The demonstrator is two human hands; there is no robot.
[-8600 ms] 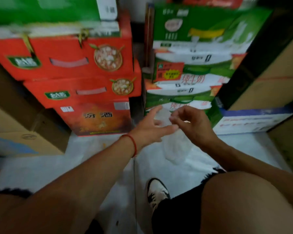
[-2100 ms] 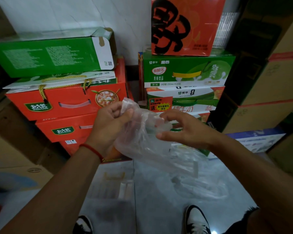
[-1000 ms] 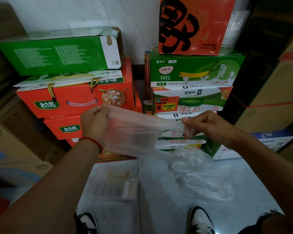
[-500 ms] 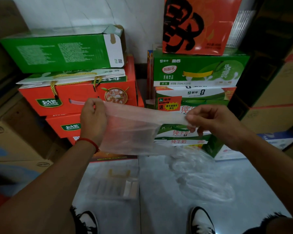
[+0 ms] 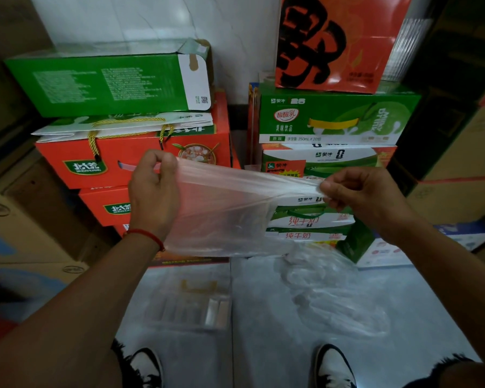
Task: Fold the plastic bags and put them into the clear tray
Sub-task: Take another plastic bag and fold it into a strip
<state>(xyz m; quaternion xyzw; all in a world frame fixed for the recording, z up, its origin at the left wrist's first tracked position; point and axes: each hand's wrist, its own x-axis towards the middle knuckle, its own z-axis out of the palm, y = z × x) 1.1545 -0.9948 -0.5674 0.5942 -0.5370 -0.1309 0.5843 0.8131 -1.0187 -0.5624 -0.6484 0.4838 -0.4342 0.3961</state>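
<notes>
A thin clear plastic bag [image 5: 224,214] hangs stretched flat in the air between my hands, above the floor. My left hand [image 5: 153,194] grips its left top corner. My right hand [image 5: 359,191] pinches the bunched right top end. Below on the floor, left of centre, lies the clear tray [image 5: 189,306] with something pale lying in it. To the tray's right a loose pile of more clear plastic bags [image 5: 331,292] lies crumpled on the floor.
Stacked red cartons [image 5: 135,161] and a green carton [image 5: 104,82] stand behind on the left. Green milk cartons [image 5: 331,121] with an orange box [image 5: 336,43] on top stand at the right. Brown cardboard boxes [image 5: 465,163] flank both sides. My two shoes [image 5: 333,365] are at the bottom edge.
My hands have drawn the bag from a crumpled bundle into a flat sheet pulled taut between them, and lifted it slightly over the last second.
</notes>
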